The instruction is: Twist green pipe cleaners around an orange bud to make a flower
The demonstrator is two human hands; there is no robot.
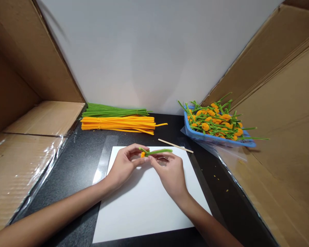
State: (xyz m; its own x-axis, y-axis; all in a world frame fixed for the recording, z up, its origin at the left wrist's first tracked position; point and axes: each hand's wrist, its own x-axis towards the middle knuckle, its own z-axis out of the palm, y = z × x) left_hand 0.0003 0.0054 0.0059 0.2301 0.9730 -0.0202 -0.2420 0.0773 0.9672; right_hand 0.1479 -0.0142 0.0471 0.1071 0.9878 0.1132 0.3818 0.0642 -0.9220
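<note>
Above the white sheet point(149, 209), both my hands pinch one small pipe-cleaner pumpkin point(143, 154) with an orange body and green stems. My left hand point(125, 164) is closed on its orange part, which the fingers largely cover. The fingertips of my right hand point(171, 168) are closed on the green pipe cleaner point(162, 151) where it meets the body. One green end sticks out to the right, and a shorter one curls up at the left. A thin wooden stick point(175, 145) lies just beyond my right hand, across the sheet's far edge.
At the back left lie a bundle of green pipe cleaners point(113, 110) and a bundle of orange pipe cleaners point(118, 123). A blue basket point(195, 134) at the right holds several finished orange-and-green pieces. Cardboard walls point(280, 113) flank the black tabletop point(67, 192).
</note>
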